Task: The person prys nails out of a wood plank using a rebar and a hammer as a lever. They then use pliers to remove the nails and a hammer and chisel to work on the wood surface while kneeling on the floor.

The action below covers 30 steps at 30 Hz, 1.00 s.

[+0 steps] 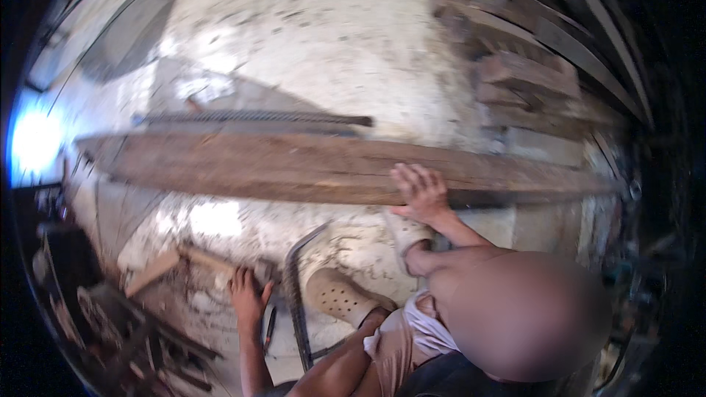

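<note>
A long brown timber plank [279, 169] lies across the view in front of me, its surface cracked lengthwise. My right hand [423, 191] rests on its near edge, right of the middle, with fingers spread. Lower left, my left hand [248, 298] reaches over the floor, fingers stretched and thumb apart. Its fingertips are at a tool with a wooden handle [206, 257] and a dark head [266, 270], seemingly a hammer; blur hides whether they touch it. Beside my left wrist lies a slim black pen-like tool [270, 327] with a reddish part.
Beyond the plank lies a ribbed metal rod [257, 116]. A bent dark metal bar [294, 287] stands near my clogs [338, 295]. Wood offcuts [529, 77] are piled at the far right. Dark metal equipment [136, 323] occupies the left, near a wooden piece [153, 273].
</note>
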{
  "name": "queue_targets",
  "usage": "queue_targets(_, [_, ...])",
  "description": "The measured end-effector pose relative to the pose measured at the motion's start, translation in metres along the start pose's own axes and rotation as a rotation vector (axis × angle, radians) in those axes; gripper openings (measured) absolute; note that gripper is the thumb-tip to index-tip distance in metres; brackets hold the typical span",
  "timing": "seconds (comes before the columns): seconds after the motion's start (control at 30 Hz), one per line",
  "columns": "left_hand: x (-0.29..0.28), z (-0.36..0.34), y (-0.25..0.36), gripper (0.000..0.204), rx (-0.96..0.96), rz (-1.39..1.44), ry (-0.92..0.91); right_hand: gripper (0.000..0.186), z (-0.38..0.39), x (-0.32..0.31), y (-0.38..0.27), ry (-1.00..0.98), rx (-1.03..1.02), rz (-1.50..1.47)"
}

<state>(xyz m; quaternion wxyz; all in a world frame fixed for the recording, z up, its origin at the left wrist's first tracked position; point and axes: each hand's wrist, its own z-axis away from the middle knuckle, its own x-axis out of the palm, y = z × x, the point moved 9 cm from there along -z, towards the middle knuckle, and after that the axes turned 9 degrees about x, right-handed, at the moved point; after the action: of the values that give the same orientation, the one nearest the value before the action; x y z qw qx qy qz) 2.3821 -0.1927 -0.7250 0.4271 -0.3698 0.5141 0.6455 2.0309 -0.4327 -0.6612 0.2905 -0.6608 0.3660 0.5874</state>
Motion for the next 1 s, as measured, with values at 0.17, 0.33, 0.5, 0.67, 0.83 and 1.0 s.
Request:
queue_targets(0.17, [-0.023,0.000,0.012,0.058,-0.146,0.122,0.014,0.099,0.006,-0.009,0.009,0.024,0.014,-0.085])
queue_targets(0.33, [-0.004,-0.084,-0.036,0.069,-0.534,1.625,0.705,0.083,-0.006,-0.035,0.004,-0.082,0.134,-0.147])
queue_targets(0.5, [0.032,-0.168,-0.038,0.083,-0.784,2.256,0.986,0.063,-0.053,-0.044,0.011,-0.074,0.283,-0.360])
queue_targets(0.67, [0.008,-0.187,0.020,0.095,-0.657,2.135,0.860,0.073,-0.088,0.010,0.033,-0.409,0.366,-0.408])
queue_targets(0.83, [-0.024,-0.197,0.053,0.107,-0.670,1.991,0.664,0.089,-0.094,0.053,0.039,-0.744,0.466,-0.540])
queue_targets(1.0, [-0.014,-0.207,0.039,0.095,-0.479,2.003,0.512,0.095,-0.092,0.055,0.031,-0.821,0.488,-0.552])
